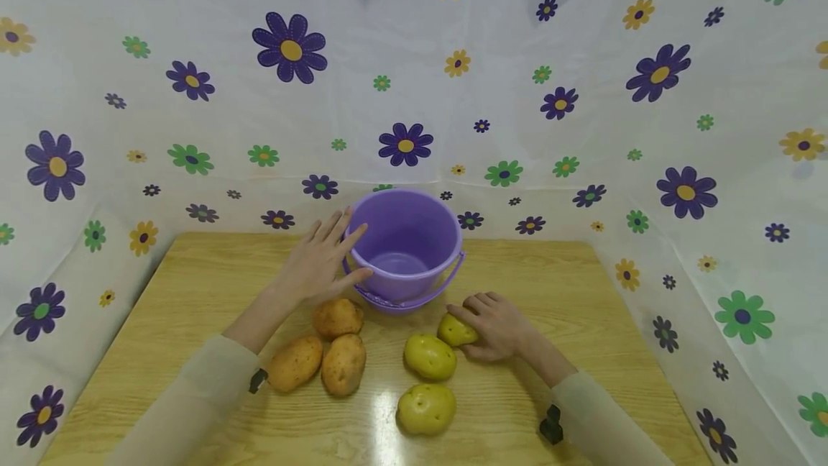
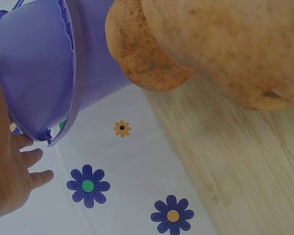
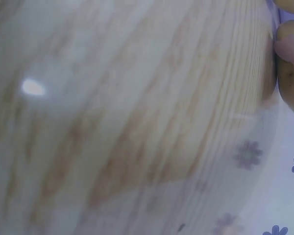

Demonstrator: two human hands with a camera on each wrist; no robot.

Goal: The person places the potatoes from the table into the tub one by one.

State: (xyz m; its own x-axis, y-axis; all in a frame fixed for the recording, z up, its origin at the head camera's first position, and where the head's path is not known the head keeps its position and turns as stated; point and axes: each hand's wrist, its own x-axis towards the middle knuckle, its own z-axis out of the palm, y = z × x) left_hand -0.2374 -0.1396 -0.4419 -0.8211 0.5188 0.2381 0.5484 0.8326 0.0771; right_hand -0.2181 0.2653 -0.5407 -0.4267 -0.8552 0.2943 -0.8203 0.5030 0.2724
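Observation:
A purple bucket (image 1: 406, 286) with a hanging handle stands upright toward the table's back. My left hand (image 1: 317, 257) is at its left side, fingers spread and fairly straight, index finger and thumb right at the rim. In the left wrist view those fingers (image 2: 32, 157) show beside the bucket (image 2: 34, 73). Right of the bucket, my right hand (image 1: 501, 326) grips a yellow-green potato (image 1: 455, 330) from above, its fingers curled over it. The right wrist view catches the thumb against this potato (image 3: 287, 83) at the edge.
Two more yellow-green potatoes, one in the middle (image 1: 430, 357) and one nearer (image 1: 426, 408), lie in front. Three brown potatoes (image 1: 343, 364) cluster beneath the left forearm. A flowered cloth (image 1: 362, 106) hangs behind and beside the wooden table (image 1: 517, 416).

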